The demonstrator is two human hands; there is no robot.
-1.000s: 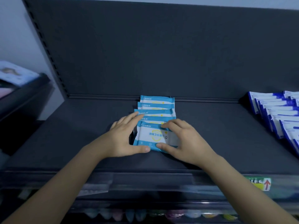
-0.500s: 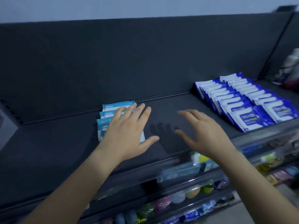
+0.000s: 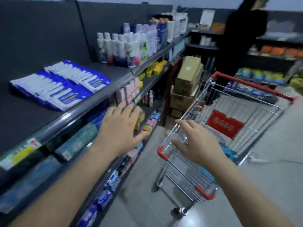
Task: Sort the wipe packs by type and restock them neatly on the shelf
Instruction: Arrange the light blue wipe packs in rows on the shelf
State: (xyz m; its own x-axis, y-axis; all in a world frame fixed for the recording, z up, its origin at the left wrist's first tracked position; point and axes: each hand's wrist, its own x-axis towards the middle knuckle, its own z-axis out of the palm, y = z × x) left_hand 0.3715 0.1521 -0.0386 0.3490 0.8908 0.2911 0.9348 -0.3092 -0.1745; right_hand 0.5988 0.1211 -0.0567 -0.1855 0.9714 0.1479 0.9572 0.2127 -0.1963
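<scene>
Both hands were empty, with fingers spread apart. The left hand (image 3: 120,128) hung in the air just off the front edge of the shelf (image 3: 21,117), and the right hand (image 3: 198,145) hovered above the near rim of the shopping cart (image 3: 185,176), touching neither. The dark-blue wipe packs (image 3: 60,84) already lay on the shelf in two overlapping rows, shingled neatly up to the front edge. Pale blue shapes (image 3: 228,150) on the floor of the cart looked like more packs waiting to be sorted, though blur made that uncertain. Such packs would probably be light and soft: a film pouch around damp sheets, limp in the middle and slick on the outside. They would be best taken flat, thumb on one broad face and fingers under the other. Several could be squared up between two palms at the short ends, keeping off any peel-open flap. A pinch at one corner would likely let the pouch sag or slide. White bottles (image 3: 121,49) stood farther along the shelf, cardboard boxes (image 3: 186,79) were stacked beyond the cart, and a person in dark clothing (image 3: 242,30) stood at the far shelving.
</scene>
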